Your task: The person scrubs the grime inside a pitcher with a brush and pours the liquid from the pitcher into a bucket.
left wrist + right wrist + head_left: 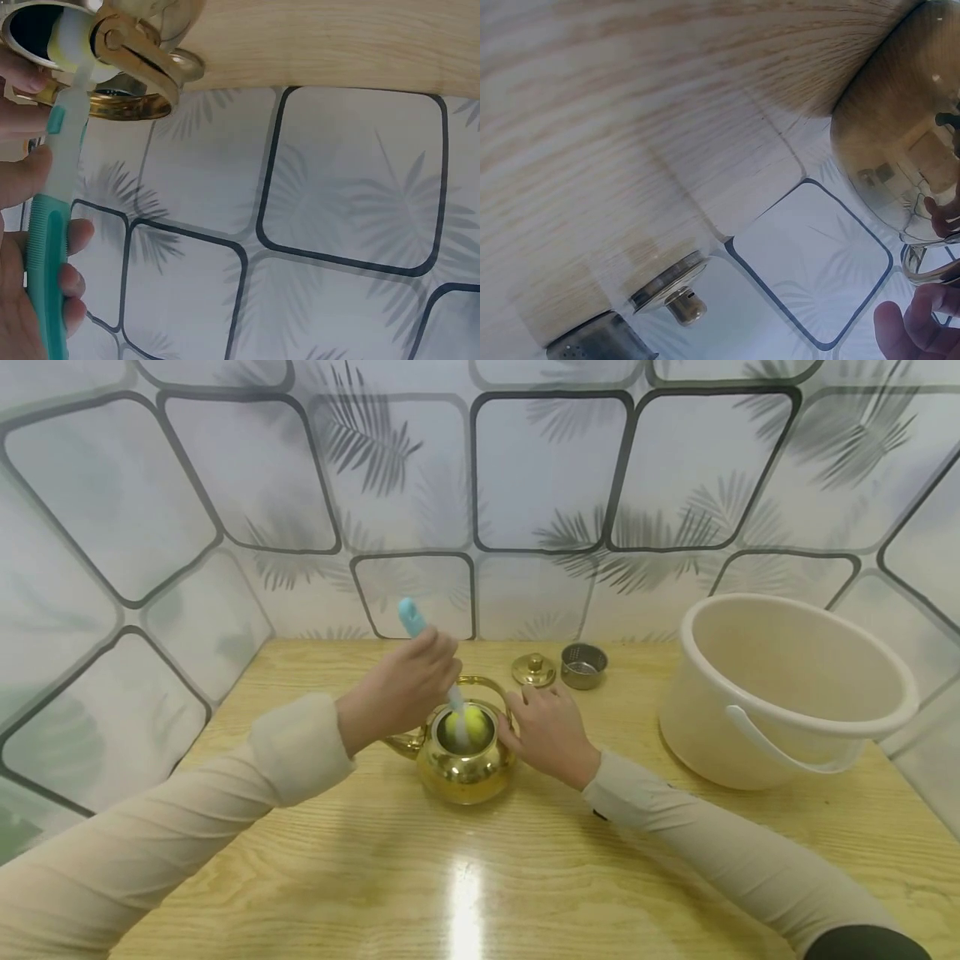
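A gold teapot [467,781] stands uncovered on the table, its spout toward the left. My left hand [405,687] grips a brush [412,616] by its teal and white handle, which slants down into the teapot's mouth. The yellow sponge head [474,723] sits inside the pot. In the left wrist view, fingers wrap the brush handle [49,240] below the gold pot handle [139,56]. My right hand [553,733] holds the teapot at its right side, by the handle and rim. Fingertips [915,330] show beside the handle's base in the right wrist view.
Behind the teapot lie its gold lid [533,672] and a perforated metal strainer [582,668]. A large cream bucket [720,735] with a white handle stands on the right. Patterned wall covering [551,468] rises along the back and left of the wooden table [337,877].
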`<state>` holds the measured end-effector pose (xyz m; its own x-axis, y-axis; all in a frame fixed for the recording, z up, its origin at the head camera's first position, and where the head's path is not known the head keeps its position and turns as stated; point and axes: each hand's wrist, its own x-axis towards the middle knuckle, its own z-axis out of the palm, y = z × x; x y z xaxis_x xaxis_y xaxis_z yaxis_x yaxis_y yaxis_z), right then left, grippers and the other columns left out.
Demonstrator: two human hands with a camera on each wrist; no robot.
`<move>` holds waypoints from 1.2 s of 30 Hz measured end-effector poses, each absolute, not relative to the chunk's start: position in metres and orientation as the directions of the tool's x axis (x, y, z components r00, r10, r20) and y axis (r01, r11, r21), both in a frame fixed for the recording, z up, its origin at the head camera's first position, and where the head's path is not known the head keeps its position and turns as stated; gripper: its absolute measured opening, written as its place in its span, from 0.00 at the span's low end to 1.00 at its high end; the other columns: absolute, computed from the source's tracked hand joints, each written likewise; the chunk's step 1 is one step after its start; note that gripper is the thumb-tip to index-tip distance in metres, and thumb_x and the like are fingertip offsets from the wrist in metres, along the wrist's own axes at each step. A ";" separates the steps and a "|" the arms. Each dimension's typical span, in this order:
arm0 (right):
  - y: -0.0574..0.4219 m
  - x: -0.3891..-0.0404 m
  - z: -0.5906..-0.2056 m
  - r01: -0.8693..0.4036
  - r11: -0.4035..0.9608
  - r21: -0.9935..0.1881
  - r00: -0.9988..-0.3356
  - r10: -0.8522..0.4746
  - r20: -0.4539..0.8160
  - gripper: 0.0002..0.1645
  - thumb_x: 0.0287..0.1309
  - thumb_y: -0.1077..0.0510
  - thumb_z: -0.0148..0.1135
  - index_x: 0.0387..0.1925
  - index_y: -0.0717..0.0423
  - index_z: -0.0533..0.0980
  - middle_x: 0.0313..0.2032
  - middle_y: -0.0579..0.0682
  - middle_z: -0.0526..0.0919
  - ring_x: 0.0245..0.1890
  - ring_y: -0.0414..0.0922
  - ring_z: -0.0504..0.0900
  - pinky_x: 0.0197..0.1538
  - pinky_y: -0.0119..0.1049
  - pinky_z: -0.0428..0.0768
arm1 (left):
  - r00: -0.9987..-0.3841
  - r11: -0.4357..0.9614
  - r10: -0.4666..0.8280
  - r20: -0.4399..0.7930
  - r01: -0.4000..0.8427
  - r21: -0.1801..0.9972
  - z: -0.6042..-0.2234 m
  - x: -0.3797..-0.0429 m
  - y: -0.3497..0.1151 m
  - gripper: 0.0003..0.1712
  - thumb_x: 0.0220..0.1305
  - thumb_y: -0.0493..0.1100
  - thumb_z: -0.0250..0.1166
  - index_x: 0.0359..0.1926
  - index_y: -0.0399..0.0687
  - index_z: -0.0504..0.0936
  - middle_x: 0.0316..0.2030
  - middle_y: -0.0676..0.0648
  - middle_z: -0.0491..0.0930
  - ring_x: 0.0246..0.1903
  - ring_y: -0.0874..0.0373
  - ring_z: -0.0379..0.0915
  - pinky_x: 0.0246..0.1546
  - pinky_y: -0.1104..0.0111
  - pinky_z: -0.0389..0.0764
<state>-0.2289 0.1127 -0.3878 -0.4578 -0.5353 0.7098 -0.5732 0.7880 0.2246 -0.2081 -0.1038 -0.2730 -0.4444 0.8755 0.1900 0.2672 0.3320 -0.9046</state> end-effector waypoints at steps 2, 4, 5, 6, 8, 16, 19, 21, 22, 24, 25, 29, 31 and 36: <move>0.113 -0.229 -0.388 -0.572 0.789 0.226 -0.458 -0.535 0.710 0.11 0.50 0.50 0.60 0.26 0.54 0.75 0.15 0.46 0.71 0.12 0.42 0.67 0.25 0.38 0.68 | -0.437 0.347 0.875 0.206 0.272 -0.898 -0.275 -0.209 -0.107 0.23 0.58 0.63 0.55 0.31 0.48 0.74 0.28 0.50 0.74 0.36 0.55 0.63 0.47 0.63 0.60; 0.113 -0.229 -0.388 -0.569 0.790 0.227 -0.460 -0.535 0.709 0.11 0.50 0.49 0.60 0.26 0.53 0.75 0.14 0.46 0.70 0.12 0.42 0.67 0.24 0.37 0.68 | -0.431 0.361 0.875 0.219 0.283 -0.888 -0.277 -0.210 -0.109 0.23 0.58 0.64 0.55 0.32 0.48 0.74 0.28 0.50 0.73 0.36 0.55 0.62 0.46 0.63 0.61; 0.113 -0.229 -0.388 -0.570 0.790 0.227 -0.460 -0.535 0.709 0.11 0.50 0.49 0.60 0.26 0.54 0.75 0.14 0.46 0.70 0.12 0.42 0.67 0.24 0.37 0.68 | -0.430 0.370 0.875 0.225 0.291 -0.882 -0.278 -0.210 -0.111 0.24 0.58 0.65 0.55 0.32 0.48 0.73 0.28 0.50 0.73 0.35 0.55 0.62 0.46 0.64 0.61; 0.113 -0.229 -0.388 -0.569 0.791 0.226 -0.460 -0.534 0.709 0.11 0.50 0.50 0.60 0.26 0.54 0.75 0.14 0.46 0.70 0.12 0.42 0.66 0.24 0.37 0.68 | -0.428 0.380 0.874 0.232 0.302 -0.874 -0.279 -0.211 -0.112 0.25 0.58 0.65 0.55 0.31 0.48 0.73 0.28 0.51 0.72 0.34 0.55 0.61 0.46 0.64 0.61; 0.113 -0.229 -0.388 -0.570 0.791 0.224 -0.461 -0.533 0.710 0.11 0.50 0.50 0.59 0.26 0.54 0.75 0.14 0.46 0.70 0.12 0.42 0.66 0.24 0.37 0.67 | -0.427 0.400 0.870 0.246 0.323 -0.857 -0.281 -0.212 -0.114 0.27 0.58 0.67 0.54 0.31 0.48 0.72 0.27 0.51 0.71 0.33 0.55 0.60 0.45 0.64 0.60; 0.113 -0.228 -0.390 -0.571 0.788 0.230 -0.442 -0.531 0.723 0.11 0.51 0.50 0.59 0.25 0.54 0.75 0.14 0.46 0.69 0.12 0.41 0.64 0.24 0.38 0.67 | -0.408 0.458 0.862 0.301 0.372 -0.807 -0.286 -0.213 -0.119 0.29 0.56 0.69 0.56 0.28 0.46 0.71 0.26 0.50 0.69 0.32 0.54 0.60 0.44 0.64 0.60; 0.113 -0.228 -0.389 -0.571 0.790 0.223 -0.448 -0.528 0.722 0.11 0.51 0.50 0.59 0.26 0.54 0.75 0.14 0.46 0.69 0.12 0.42 0.64 0.25 0.38 0.67 | -0.403 0.466 0.861 0.311 0.380 -0.799 -0.288 -0.212 -0.121 0.29 0.56 0.69 0.56 0.28 0.46 0.71 0.28 0.49 0.71 0.34 0.53 0.62 0.45 0.64 0.61; 0.112 -0.228 -0.389 -0.576 0.789 0.214 -0.456 -0.527 0.717 0.11 0.51 0.50 0.58 0.27 0.54 0.76 0.14 0.46 0.69 0.12 0.42 0.65 0.25 0.38 0.67 | -0.397 0.473 0.860 0.320 0.387 -0.792 -0.289 -0.212 -0.122 0.29 0.56 0.68 0.56 0.29 0.46 0.72 0.28 0.48 0.72 0.34 0.53 0.63 0.45 0.63 0.61; 0.112 -0.228 -0.389 -0.578 0.789 0.210 -0.458 -0.526 0.717 0.11 0.52 0.50 0.58 0.28 0.54 0.76 0.14 0.46 0.69 0.12 0.42 0.65 0.25 0.38 0.67 | -0.396 0.477 0.859 0.324 0.389 -0.788 -0.289 -0.211 -0.123 0.29 0.56 0.68 0.56 0.29 0.46 0.72 0.29 0.48 0.72 0.34 0.53 0.63 0.46 0.63 0.61; 0.112 -0.228 -0.389 -0.583 0.787 0.204 -0.461 -0.527 0.714 0.11 0.52 0.50 0.58 0.28 0.54 0.76 0.14 0.46 0.69 0.12 0.41 0.65 0.25 0.38 0.67 | -0.392 0.484 0.858 0.334 0.393 -0.782 -0.291 -0.211 -0.124 0.29 0.56 0.68 0.57 0.29 0.46 0.72 0.29 0.48 0.73 0.35 0.53 0.64 0.46 0.63 0.62; 0.112 -0.228 -0.389 -0.584 0.786 0.202 -0.462 -0.527 0.714 0.11 0.52 0.50 0.58 0.28 0.54 0.76 0.14 0.46 0.69 0.12 0.41 0.64 0.25 0.38 0.67 | -0.390 0.488 0.856 0.339 0.395 -0.778 -0.291 -0.211 -0.124 0.29 0.55 0.68 0.58 0.29 0.45 0.72 0.29 0.48 0.73 0.35 0.53 0.64 0.46 0.64 0.62; 0.112 -0.229 -0.389 -0.582 0.787 0.206 -0.462 -0.528 0.712 0.10 0.52 0.51 0.58 0.27 0.54 0.76 0.14 0.46 0.68 0.12 0.41 0.64 0.24 0.37 0.66 | -0.382 0.497 0.854 0.353 0.402 -0.769 -0.293 -0.210 -0.126 0.30 0.52 0.69 0.60 0.30 0.45 0.73 0.29 0.48 0.72 0.35 0.53 0.63 0.46 0.64 0.63; 0.112 -0.229 -0.389 -0.577 0.789 0.211 -0.461 -0.528 0.713 0.10 0.51 0.50 0.59 0.27 0.53 0.76 0.13 0.46 0.68 0.12 0.41 0.63 0.24 0.37 0.66 | -0.380 0.500 0.854 0.356 0.410 -0.763 -0.293 -0.209 -0.126 0.30 0.52 0.69 0.61 0.30 0.45 0.73 0.29 0.48 0.72 0.34 0.53 0.63 0.45 0.64 0.63; 0.112 -0.229 -0.388 -0.571 0.791 0.221 -0.457 -0.529 0.715 0.10 0.49 0.51 0.61 0.26 0.53 0.76 0.13 0.46 0.68 0.12 0.40 0.62 0.24 0.36 0.66 | -0.391 0.497 0.856 0.339 0.441 -0.747 -0.291 -0.209 -0.125 0.29 0.54 0.68 0.60 0.32 0.45 0.73 0.31 0.47 0.73 0.34 0.52 0.63 0.45 0.63 0.64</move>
